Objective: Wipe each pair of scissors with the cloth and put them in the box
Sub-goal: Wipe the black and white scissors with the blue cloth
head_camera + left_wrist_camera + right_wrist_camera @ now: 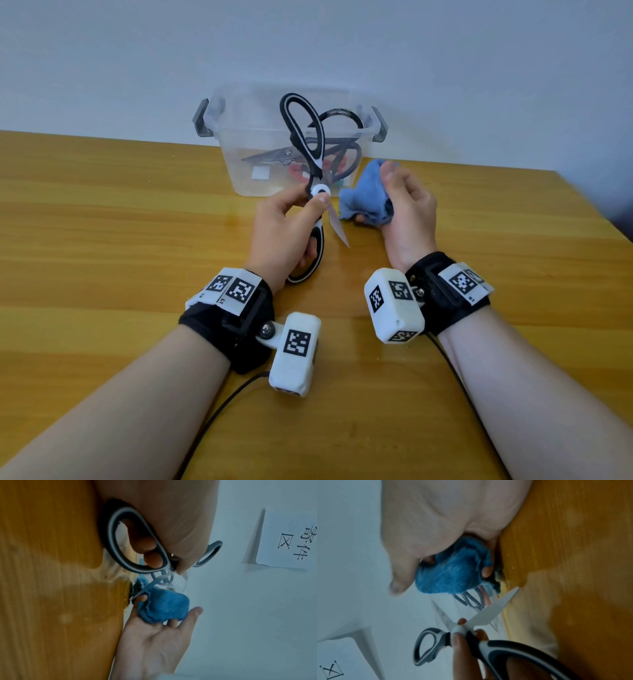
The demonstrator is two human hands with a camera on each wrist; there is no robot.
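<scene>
In our left grip (291, 226) we hold the black-and-white scissors (310, 164) above the worktop (102, 240), fingers curled through the near handle loop and thumb pressing on the white pivot. The scissors are spread wide open, so one long axis is hard to name: the handle we hold runs back toward our wrist, the other handle rises up and away toward the box, and one bare blade (337, 228) slants down toward our right grip. Just beside that blade, our right grip (404, 209) is bunched around the blue cloth (363, 202), not touching the steel in the head view. Beyond both grips stands the clear box (239, 164), where at least two pairs already lie. We judge this pair is mid-wipe and has yet to go into the box; no other pair shows outside it.
</scene>
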